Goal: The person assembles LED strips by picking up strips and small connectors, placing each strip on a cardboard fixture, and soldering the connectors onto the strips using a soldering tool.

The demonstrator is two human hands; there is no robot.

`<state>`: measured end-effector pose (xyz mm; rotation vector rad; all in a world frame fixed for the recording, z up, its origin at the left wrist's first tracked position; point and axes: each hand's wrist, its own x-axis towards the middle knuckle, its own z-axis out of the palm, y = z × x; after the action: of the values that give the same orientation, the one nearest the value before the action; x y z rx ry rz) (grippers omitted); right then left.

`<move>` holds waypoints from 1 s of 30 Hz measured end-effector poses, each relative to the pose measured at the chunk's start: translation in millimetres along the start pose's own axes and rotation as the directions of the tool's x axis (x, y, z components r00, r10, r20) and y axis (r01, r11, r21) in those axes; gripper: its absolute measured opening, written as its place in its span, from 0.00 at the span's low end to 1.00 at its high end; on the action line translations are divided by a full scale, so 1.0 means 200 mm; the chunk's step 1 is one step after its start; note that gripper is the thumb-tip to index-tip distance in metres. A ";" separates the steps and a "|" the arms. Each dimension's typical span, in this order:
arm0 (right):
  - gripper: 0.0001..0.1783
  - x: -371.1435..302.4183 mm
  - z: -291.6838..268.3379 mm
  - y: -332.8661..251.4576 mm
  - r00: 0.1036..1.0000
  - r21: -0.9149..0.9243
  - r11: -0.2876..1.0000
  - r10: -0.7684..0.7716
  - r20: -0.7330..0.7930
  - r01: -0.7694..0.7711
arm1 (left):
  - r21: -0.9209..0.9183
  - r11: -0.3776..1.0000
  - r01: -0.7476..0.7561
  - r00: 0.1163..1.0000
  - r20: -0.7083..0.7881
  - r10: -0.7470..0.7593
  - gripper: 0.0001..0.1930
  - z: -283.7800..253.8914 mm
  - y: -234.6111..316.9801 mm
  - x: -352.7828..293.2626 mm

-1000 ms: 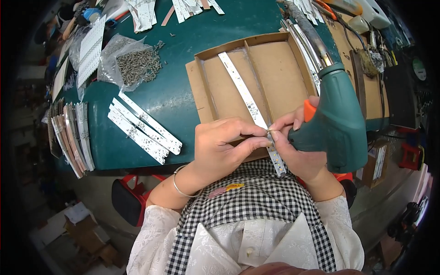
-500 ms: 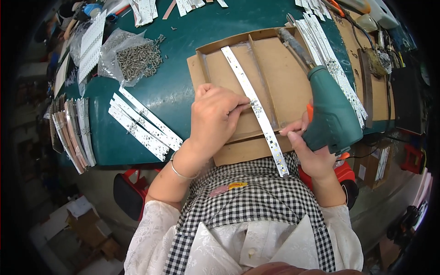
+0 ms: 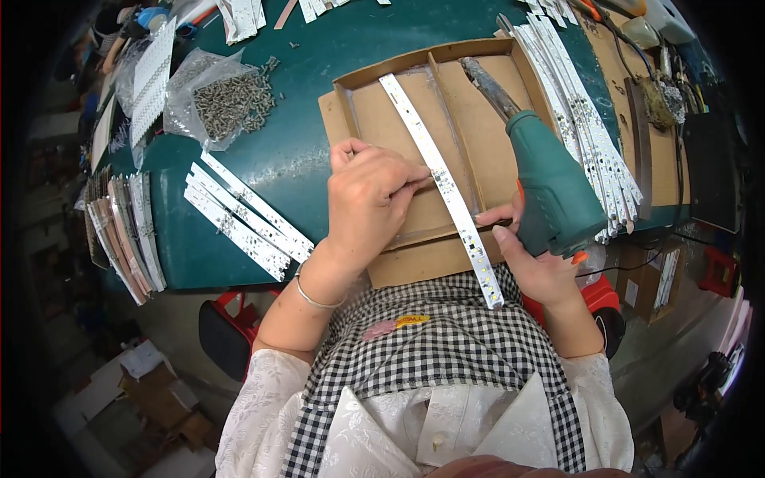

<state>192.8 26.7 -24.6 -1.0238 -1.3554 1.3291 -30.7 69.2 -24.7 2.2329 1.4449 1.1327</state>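
Long white LED strip [image 3: 441, 182] lying diagonally across cardboard tray [image 3: 382, 95], pinched mid-length by left hand [image 3: 368, 199], apparently fingertips only; right hand [image 3: 532, 259] closed around green power screwdriver [image 3: 550, 185] just right.

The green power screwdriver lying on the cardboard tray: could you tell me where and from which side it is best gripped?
Grip the green power screwdriver around its thick green body, coming from its right, near side, where the right hand already touches it. Its thin bit end points up-left, away from the person, and the LED strip lies close on its left.
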 end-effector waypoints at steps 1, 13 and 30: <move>0.17 0.00 0.00 -0.01 1.000 0.000 1.000 0.002 0.000 -0.002 | 0.002 1.000 -0.009 1.000 -0.020 0.009 0.09 0.00 0.00 0.00; 0.15 0.01 0.00 -0.01 1.000 -0.036 0.999 0.017 -0.010 -0.018 | -0.043 0.999 0.014 1.000 0.002 -0.014 0.09 0.00 -0.01 0.00; 0.32 0.00 -0.04 0.05 0.978 -0.097 0.983 -0.139 0.153 0.155 | 0.015 0.999 -0.032 0.999 0.041 0.031 0.08 -0.01 -0.01 0.01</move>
<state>200.0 29.4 -34.1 -0.8927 -1.5963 1.2503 -32.9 70.9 -23.5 2.2833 1.4129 1.0828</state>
